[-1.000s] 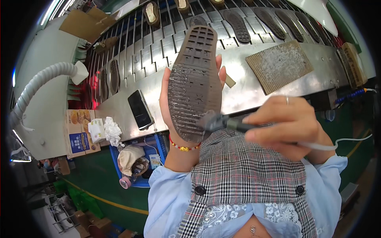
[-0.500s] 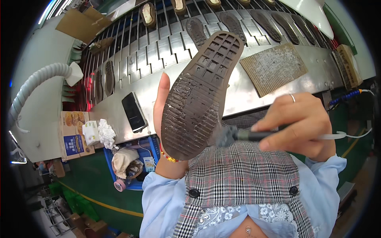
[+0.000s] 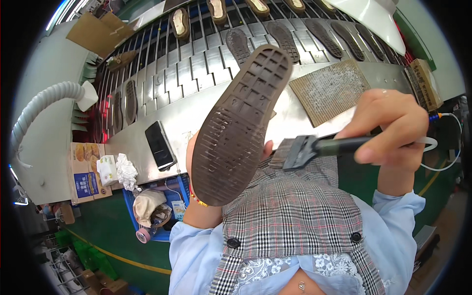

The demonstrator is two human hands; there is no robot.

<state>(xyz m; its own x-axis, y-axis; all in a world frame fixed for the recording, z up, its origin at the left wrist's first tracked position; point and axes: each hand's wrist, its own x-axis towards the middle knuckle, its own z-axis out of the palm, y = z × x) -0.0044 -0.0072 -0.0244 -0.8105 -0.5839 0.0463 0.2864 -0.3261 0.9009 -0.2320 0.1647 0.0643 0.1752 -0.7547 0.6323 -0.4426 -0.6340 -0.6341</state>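
A dark brown shoe sole (image 3: 228, 147) is tilted up in front of me, its ribbed and gridded face towards me. Wet, glossy streaks mark its ribbed part. From behind and beneath, my left hand (image 3: 190, 153) is closed around the sole; most of its fingers are hidden, with one fingertip showing past the right edge. Pinched by its dark handle, a flat brush (image 3: 301, 152) is in my right hand (image 3: 393, 125). Its greyish bristles point left, a little apart from the sole. A white tube or cord runs from the handle's rear end.
Beyond lies a slatted metal conveyor (image 3: 172, 83) carrying several soles and shoes. A rough tan mat (image 3: 332, 91) and a black phone (image 3: 160, 146) rest on the metal bench. To the left are a flexible grey hose (image 3: 49, 96), a tissue pack (image 3: 106, 169) and a blue basket (image 3: 132, 206).
The brush has moved right, away from the sole's edge, and its bristles now show clearly. My right hand has shifted right. The sole has tipped slightly, and the ribbed area's streaks look thinner.
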